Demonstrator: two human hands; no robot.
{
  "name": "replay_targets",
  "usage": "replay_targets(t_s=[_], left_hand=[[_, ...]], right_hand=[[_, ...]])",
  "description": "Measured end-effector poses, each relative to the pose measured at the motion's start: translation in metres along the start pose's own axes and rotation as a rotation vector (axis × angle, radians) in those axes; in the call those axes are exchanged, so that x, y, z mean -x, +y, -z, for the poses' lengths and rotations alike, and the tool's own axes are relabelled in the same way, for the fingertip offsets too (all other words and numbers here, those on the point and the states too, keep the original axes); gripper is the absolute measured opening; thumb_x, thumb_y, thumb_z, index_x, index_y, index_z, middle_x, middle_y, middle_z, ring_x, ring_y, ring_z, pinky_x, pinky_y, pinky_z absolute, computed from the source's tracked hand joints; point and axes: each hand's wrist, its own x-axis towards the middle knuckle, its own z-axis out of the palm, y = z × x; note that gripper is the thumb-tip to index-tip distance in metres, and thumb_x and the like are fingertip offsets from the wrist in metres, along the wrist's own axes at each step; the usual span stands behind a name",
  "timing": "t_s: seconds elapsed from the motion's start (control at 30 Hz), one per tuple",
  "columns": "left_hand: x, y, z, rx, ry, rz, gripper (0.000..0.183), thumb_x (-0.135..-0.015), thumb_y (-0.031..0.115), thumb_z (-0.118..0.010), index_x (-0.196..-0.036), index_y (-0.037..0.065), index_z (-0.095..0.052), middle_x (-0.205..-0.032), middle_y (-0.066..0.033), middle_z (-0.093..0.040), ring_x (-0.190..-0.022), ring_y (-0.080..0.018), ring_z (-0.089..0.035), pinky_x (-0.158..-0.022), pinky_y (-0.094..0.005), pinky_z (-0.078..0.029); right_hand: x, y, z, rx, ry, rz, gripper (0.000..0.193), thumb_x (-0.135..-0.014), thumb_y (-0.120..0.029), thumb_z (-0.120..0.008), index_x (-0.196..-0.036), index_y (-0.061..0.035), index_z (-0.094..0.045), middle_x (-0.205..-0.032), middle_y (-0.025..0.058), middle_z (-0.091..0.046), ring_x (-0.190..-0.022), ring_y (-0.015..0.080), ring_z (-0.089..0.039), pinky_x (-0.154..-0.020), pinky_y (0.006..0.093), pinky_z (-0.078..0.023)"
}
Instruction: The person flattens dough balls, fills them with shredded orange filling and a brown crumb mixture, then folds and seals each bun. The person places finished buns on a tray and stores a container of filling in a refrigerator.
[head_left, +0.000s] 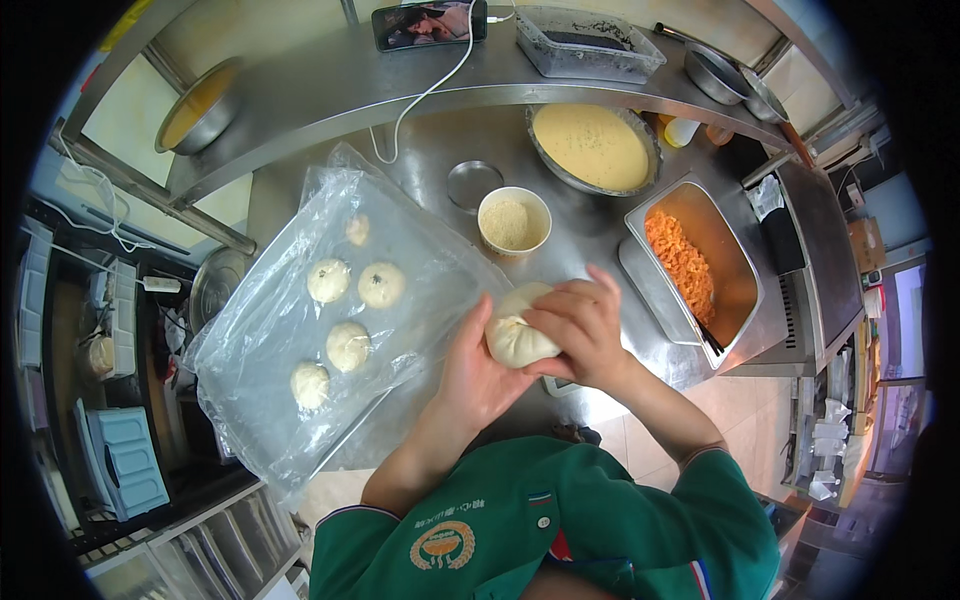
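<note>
At frame centre, my left hand [480, 380] is cupping a bun [513, 343] while my right hand [590, 330] is pinching its top; lettering [449, 513] is marking my shirt [640, 495] below.

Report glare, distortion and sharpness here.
Head view: white glare streaks the clear plastic sheet and whitens the steel table near its front edge; head view: the raised shelf bows with fisheye distortion; head view: the pleated bun looks fairly sharp.

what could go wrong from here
The pleated bun might tear or lose its shape if the right hand presses too hard while the left hand cups it. The open cup of pale powder stands just beyond the hands, so a careless reach could tip it.
</note>
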Motion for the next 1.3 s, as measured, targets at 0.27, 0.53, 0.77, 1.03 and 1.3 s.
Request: replay_targets(t_s=[0.27, 0.53, 0.77, 1.03, 1.3], left_hand=[[0.004, -0.009, 0.029, 0.016, -0.020, 0.086, 0.076, -0.098, 0.061, -0.020, -0.141, 0.000, -0.035, -0.140, -0.0136, -0.046, -0.128, -0.0254, -0.047, -0.108, -0.0417, -0.035], [0.004, -0.020, 0.027, 0.022, -0.025, -0.043, 0.078, -0.095, 0.067, -0.020, -0.140, 0.005, -0.037, -0.140, -0.0125, -0.042, -0.130, -0.0248, -0.044, -0.106, -0.0427, -0.039], [-0.011, -0.008, 0.073, 0.167, 0.330, 0.005, 0.059, -0.099, 0.055, -0.032, -0.127, 0.006, -0.048, -0.126, -0.0135, -0.054, -0.114, -0.0277, -0.058, -0.096, -0.0448, -0.048], [-0.028, 0.043, 0.060, 0.273, 0.371, -0.239, 0.050, -0.098, 0.051, -0.038, -0.110, 0.006, -0.055, -0.099, -0.0145, -0.062, -0.095, -0.0307, -0.062, -0.092, -0.0496, -0.048], [-0.079, 0.044, 0.128, 0.215, 0.289, -0.218, 0.052, -0.100, 0.050, -0.033, -0.113, 0.004, -0.055, -0.103, -0.0161, -0.062, -0.098, -0.0328, -0.062, -0.094, -0.0521, -0.047]], right_hand=[[-0.015, 0.006, -0.006, -0.604, -0.360, -0.566, 0.032, -0.087, -0.033, -0.064, -0.091, -0.0016, -0.066, -0.081, 0.0115, -0.062, -0.084, 0.0314, -0.058, -0.091, 0.0463, -0.041], [0.004, -0.016, -0.026, -0.281, -0.107, -0.238, 0.054, -0.078, -0.055, -0.064, -0.107, -0.0088, -0.063, -0.106, 0.0103, -0.060, -0.100, 0.0301, -0.058, -0.095, 0.0478, -0.043], [0.015, -0.003, -0.057, -0.409, -0.315, -0.122, 0.058, -0.080, -0.054, -0.063, -0.117, -0.0101, -0.060, -0.122, 0.0124, -0.054, -0.116, 0.0311, -0.050, -0.107, 0.0555, -0.029], [0.045, 0.132, -0.147, 0.190, -0.655, -0.384, 0.067, -0.073, -0.054, -0.070, -0.121, -0.0079, -0.060, -0.146, 0.0177, -0.036, -0.142, 0.0332, -0.020, -0.114, 0.0585, -0.013], [0.044, 0.133, -0.143, 0.071, -0.628, -0.418, 0.064, -0.076, -0.049, -0.070, -0.123, -0.0067, -0.060, -0.146, 0.0187, -0.037, -0.140, 0.0364, -0.026, -0.113, 0.0570, -0.017]])
